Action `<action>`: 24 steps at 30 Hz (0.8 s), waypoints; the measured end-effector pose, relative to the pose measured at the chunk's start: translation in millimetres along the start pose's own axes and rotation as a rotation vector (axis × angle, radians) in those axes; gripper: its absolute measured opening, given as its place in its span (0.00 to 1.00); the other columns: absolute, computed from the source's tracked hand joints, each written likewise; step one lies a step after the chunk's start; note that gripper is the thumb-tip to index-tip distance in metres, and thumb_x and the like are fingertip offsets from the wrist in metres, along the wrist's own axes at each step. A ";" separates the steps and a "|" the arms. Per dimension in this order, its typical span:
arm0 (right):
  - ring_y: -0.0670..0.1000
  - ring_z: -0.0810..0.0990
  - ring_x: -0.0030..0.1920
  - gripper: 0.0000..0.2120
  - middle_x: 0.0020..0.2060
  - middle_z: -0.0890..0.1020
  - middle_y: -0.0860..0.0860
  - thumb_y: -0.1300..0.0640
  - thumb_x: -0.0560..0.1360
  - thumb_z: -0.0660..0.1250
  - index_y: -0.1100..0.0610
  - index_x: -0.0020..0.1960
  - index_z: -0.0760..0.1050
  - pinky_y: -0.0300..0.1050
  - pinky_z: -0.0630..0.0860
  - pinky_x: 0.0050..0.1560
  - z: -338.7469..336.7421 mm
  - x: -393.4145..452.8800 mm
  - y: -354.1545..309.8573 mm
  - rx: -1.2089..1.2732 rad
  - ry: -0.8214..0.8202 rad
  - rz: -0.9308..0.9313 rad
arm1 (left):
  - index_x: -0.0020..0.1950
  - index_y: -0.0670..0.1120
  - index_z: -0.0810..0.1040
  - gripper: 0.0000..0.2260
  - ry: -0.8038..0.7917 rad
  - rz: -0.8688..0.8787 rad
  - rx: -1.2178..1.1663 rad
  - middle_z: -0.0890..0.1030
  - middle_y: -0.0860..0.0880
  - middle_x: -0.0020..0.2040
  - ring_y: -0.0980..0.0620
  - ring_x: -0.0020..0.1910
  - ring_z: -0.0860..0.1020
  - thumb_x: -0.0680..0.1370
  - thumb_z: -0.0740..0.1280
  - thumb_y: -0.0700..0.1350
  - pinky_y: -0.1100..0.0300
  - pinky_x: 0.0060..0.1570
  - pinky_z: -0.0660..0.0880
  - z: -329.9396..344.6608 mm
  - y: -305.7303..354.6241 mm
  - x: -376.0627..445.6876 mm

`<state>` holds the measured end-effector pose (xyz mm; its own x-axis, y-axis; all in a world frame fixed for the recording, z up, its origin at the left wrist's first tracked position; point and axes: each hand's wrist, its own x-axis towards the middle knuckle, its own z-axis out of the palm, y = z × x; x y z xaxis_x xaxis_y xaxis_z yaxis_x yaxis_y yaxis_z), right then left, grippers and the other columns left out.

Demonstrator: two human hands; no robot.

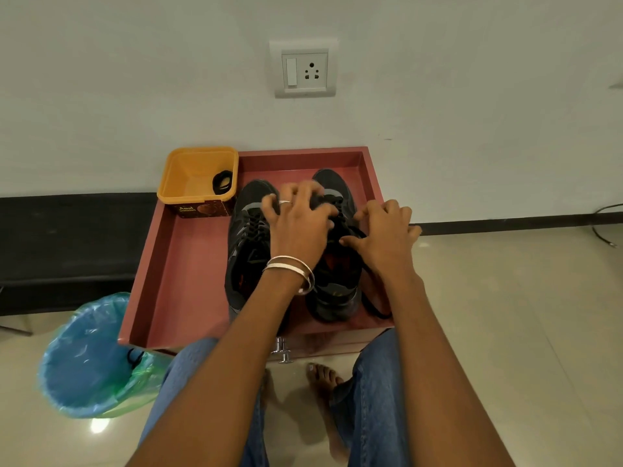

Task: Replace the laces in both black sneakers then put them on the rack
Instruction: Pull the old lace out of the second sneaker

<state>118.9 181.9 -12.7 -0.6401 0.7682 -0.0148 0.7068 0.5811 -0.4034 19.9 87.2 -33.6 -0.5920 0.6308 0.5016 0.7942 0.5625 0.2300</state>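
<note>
Head view, looking forward and down. Two black sneakers are standing side by side, toes toward the wall, in a shallow reddish-brown tray (pixel 175 264) that is resting on a low cabinet between the person's knees. The left sneaker (pixel 247 244) is showing a laced front; the right sneaker (pixel 332 291) is lying largely under the two hands. The left hand (pixel 296 224) is reaching over the right sneaker's lacing area with its fingers spread and curled downward — whether they are pinching a lace cannot be told, since the fingertips are blurred. The right hand (pixel 381 237) is hovering just beside it, fingers partly curled and apart; a black lace (pixel 371 298) is running from beneath this hand down the outer side of the right sneaker and looping on the tray floor near the front right corner, though the grip itself is hidden. A ring and bangles are showing on the left hand and wrist. A yellow tub (pixel 197 176) is sitting in the tray's far left corner, touching the left sneaker's toe region, and is holding a coiled black lace (pixel 222 182). A bin lined with a blue bag (pixel 87 358) is standing on the tiled floor to the left of the tray — a dark cord-like item is lying at its rim. A wall socket (pixel 305 69) is sitting above the tray.
</note>
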 end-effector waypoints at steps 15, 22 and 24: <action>0.52 0.72 0.37 0.13 0.39 0.73 0.54 0.52 0.77 0.66 0.63 0.50 0.74 0.44 0.68 0.37 7.5 -5.9 -2.7 0.030 -0.136 0.025 | 0.38 0.44 0.78 0.05 -0.099 0.061 0.033 0.78 0.47 0.39 0.44 0.32 0.78 0.68 0.74 0.41 0.55 0.29 0.73 26.9 10.0 -6.9; 0.55 0.75 0.39 0.13 0.41 0.76 0.57 0.51 0.77 0.64 0.62 0.48 0.73 0.46 0.71 0.35 10.8 -5.1 -0.9 0.060 -0.187 0.085 | 0.43 0.44 0.77 0.07 -0.063 -0.726 -0.585 0.81 0.48 0.41 0.47 0.43 0.80 0.76 0.67 0.46 0.52 0.52 0.74 18.2 -1.5 4.3; 0.54 0.74 0.39 0.13 0.41 0.76 0.56 0.50 0.78 0.63 0.61 0.47 0.72 0.44 0.67 0.34 11.2 -6.0 -1.2 0.067 -0.199 0.098 | 0.42 0.43 0.78 0.07 -0.055 -0.860 -0.652 0.81 0.48 0.40 0.45 0.43 0.80 0.75 0.68 0.46 0.47 0.54 0.75 14.7 -3.1 6.8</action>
<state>118.5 173.5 -22.4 -0.6206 0.7482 -0.2348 0.7513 0.4816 -0.4512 11.4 97.5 -43.2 -0.9784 0.1930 -0.0744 0.0198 0.4453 0.8951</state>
